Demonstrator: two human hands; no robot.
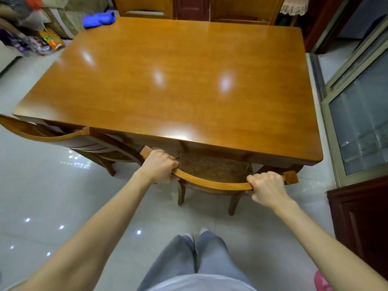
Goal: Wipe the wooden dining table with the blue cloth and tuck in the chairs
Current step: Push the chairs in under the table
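Note:
A glossy wooden dining table (168, 80) fills the middle of the view. The blue cloth (98, 19) lies bunched at its far left corner. A wooden chair (212, 183) stands at the near edge with its seat partly under the tabletop. My left hand (160, 168) grips the left part of its curved top rail. My right hand (267, 189) grips the right part of the same rail. A second chair (54, 136) sits at the near left corner, its seat under the table.
Two more chair backs (144, 6) stand at the table's far side. Clutter and bags (39, 42) pile up at the far left. Glass sliding doors (361, 122) and a dark red cabinet (363, 223) line the right. The floor is shiny tile (42, 196).

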